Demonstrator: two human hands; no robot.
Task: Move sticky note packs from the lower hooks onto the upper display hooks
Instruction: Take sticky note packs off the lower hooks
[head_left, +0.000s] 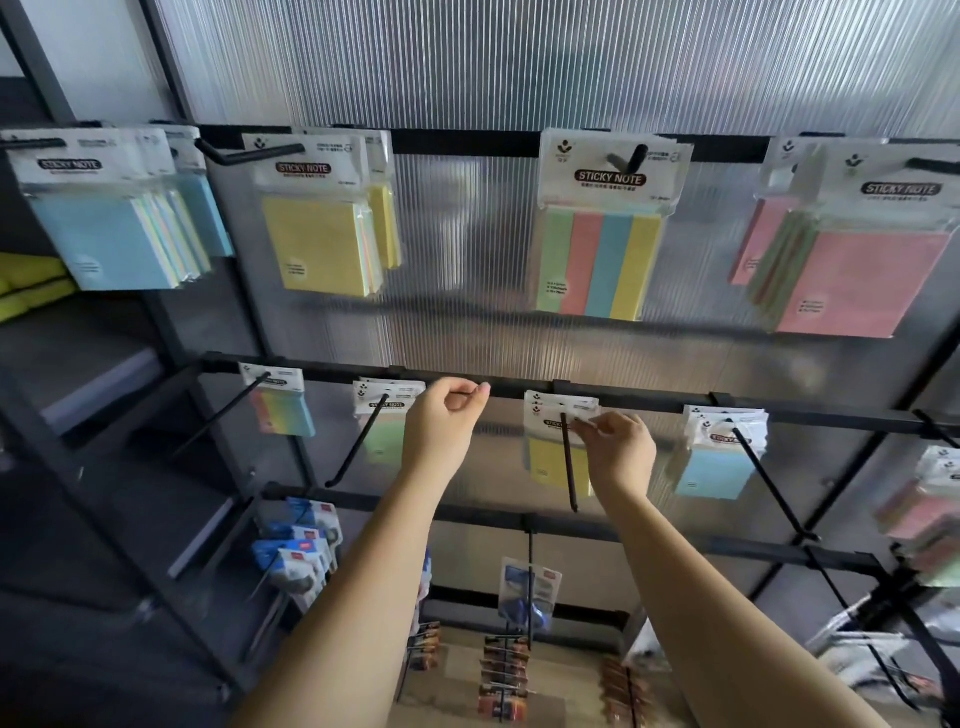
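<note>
On the lower rail (649, 401) hang several sticky note packs: a striped one (283, 410), a green one (385, 436), a yellow one (550, 457) and a blue one (714, 470). My right hand (618, 447) pinches the header card of the yellow pack beside its black hook (569, 462). My left hand (447, 415) is raised in front of the rail, its fingers loosely curled with nothing in them, just right of the green pack. The upper hooks carry blue (111, 239), yellow (322, 244), four-colour (600, 254) and pink (862, 275) packs.
Long black hooks (769, 480) stick out toward me from the lower rail. Below hang blue-carded items (301, 551) and battery packs (504, 670). A dark shelf unit (104, 441) stands at the left. More packs (930, 514) hang at the right edge.
</note>
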